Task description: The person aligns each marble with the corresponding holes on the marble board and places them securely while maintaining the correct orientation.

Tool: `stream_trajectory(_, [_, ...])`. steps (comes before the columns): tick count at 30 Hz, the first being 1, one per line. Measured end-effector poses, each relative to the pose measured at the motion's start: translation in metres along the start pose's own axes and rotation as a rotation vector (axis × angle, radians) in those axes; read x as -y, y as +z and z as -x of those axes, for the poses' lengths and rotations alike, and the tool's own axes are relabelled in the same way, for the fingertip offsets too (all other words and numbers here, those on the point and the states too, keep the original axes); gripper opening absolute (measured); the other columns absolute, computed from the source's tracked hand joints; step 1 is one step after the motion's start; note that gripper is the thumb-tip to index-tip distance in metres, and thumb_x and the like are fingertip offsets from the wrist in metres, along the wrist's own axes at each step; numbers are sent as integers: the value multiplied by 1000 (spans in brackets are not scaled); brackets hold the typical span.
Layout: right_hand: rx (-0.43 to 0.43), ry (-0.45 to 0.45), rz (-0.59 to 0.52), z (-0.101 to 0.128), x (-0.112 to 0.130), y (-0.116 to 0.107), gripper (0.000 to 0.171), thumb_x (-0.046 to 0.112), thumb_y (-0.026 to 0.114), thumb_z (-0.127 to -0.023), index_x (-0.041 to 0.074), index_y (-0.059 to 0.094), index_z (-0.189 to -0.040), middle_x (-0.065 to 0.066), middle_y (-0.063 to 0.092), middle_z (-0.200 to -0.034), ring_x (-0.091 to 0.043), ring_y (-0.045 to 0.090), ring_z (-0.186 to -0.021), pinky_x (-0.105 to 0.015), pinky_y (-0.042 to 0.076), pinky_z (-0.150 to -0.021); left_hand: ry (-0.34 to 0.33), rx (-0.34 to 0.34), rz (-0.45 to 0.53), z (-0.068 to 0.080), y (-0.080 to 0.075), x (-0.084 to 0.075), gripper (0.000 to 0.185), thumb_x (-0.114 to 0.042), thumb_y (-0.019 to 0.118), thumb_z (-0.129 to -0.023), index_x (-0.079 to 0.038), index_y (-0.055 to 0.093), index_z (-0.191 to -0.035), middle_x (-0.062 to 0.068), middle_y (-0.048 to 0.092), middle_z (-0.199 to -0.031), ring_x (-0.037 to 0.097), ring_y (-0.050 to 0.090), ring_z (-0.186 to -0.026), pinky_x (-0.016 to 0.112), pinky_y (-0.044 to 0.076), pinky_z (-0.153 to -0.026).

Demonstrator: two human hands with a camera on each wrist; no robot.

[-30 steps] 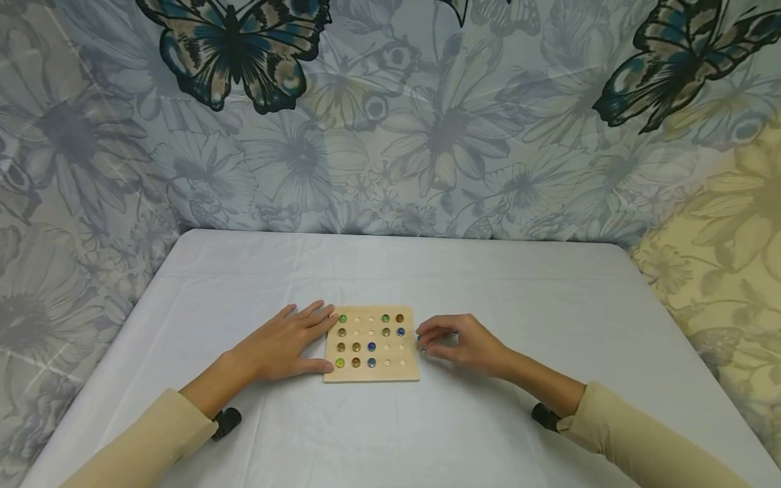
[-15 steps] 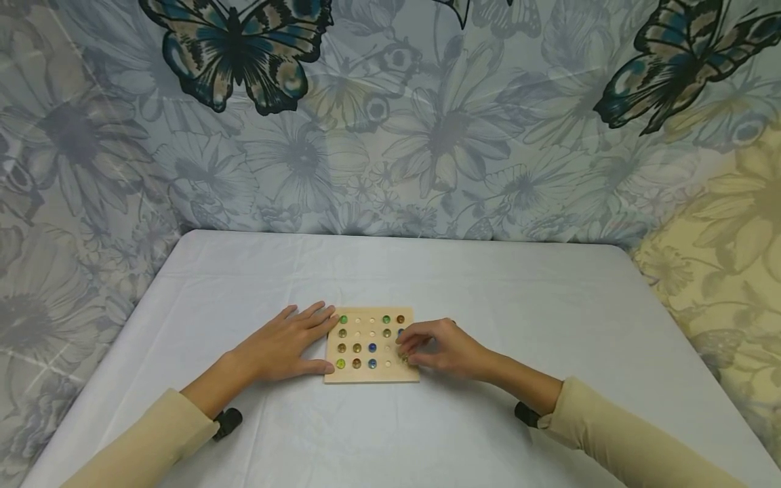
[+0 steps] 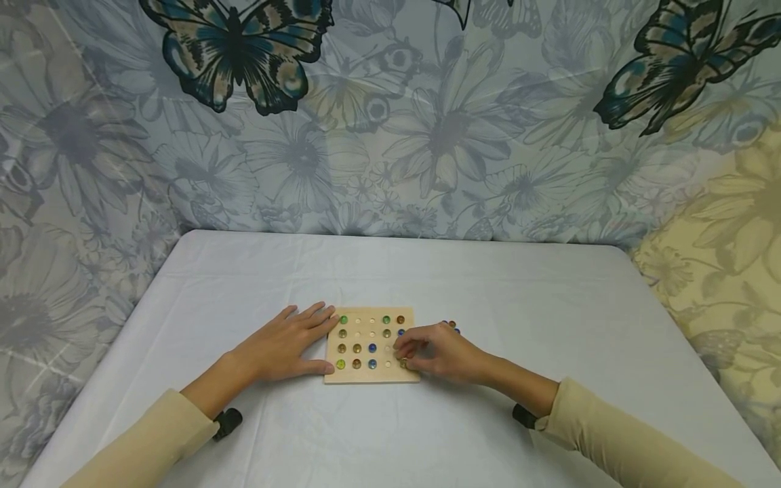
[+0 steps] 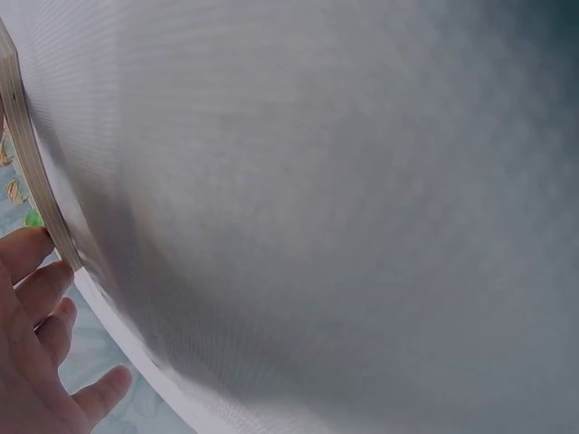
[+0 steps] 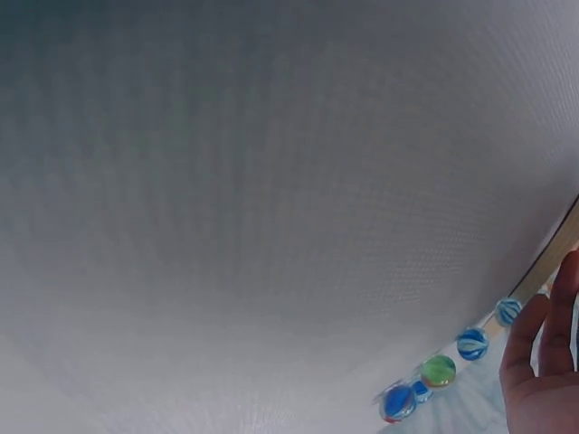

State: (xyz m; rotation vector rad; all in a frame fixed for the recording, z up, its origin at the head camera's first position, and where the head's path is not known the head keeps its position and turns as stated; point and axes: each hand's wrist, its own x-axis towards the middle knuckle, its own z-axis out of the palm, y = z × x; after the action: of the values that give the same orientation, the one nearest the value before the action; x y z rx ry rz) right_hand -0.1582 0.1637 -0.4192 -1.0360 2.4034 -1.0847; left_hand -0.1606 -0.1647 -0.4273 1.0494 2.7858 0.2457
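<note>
A pale wooden board [image 3: 372, 376] with rows of round hollows lies on the table, several glass marbles seated in it. My left hand [image 3: 283, 349] rests along its left edge, fingers spread and fairly straight, thumb at the near corner. Over the board's near right corner, my right hand [image 3: 448, 352] pinches a yellowish glass marble [image 3: 403, 364] at the corner hollow. In the left wrist view, fingertips [image 4: 41, 285] touch the board's side [image 4: 36, 172]. The right wrist view shows curled fingers by the board edge; the pinched marble is hidden there.
Loose marbles [image 3: 452, 324] lie just beyond my right hand, partly hidden by it; blue and green marbles [image 5: 439, 371] show in the right wrist view. A white cloth [image 3: 390, 271] covers the table. Patterned fabric [image 3: 415, 135] hangs behind it.
My right hand has moved left from beside the board to over its near right corner, bringing the marble down there. Loose marbles came into view behind it. My left hand stays put.
</note>
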Motion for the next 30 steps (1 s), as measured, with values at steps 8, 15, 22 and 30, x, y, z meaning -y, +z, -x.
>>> stream_trajectory(8, [-35,3,35,2,1,-10,28,3,76,-86,5,70,-113,3,75,-101,-8,67,-93,-34,55,-81,-5,7,7,0,1,0,90,-72,50,-90,-13,34,-157,7,30,-161,28,24,-150,61,21,-115])
stream_trajectory(15, [-123,7,66,7,-7,-31,29,1,75,-86,3,70,-115,-1,74,-102,-9,67,-91,-32,55,-74,-1,5,5,0,1,1,90,-73,49,-91,-13,34,-156,8,30,-162,28,23,-150,61,22,-115])
stream_trajectory(22, [-193,39,105,15,-22,-49,31,0,76,-86,0,68,-116,-3,75,-103,-13,70,-93,-37,55,-80,3,-3,7,1,1,1,89,-72,49,-91,-13,35,-156,7,30,-161,29,25,-149,62,23,-114])
stream_trajectory(30, [-224,111,139,23,-38,-61,31,0,74,-87,1,68,-118,-2,75,-104,-15,70,-95,-36,55,-81,4,-7,5,2,0,0,88,-71,49,-91,-13,35,-156,8,30,-161,28,25,-149,61,24,-114])
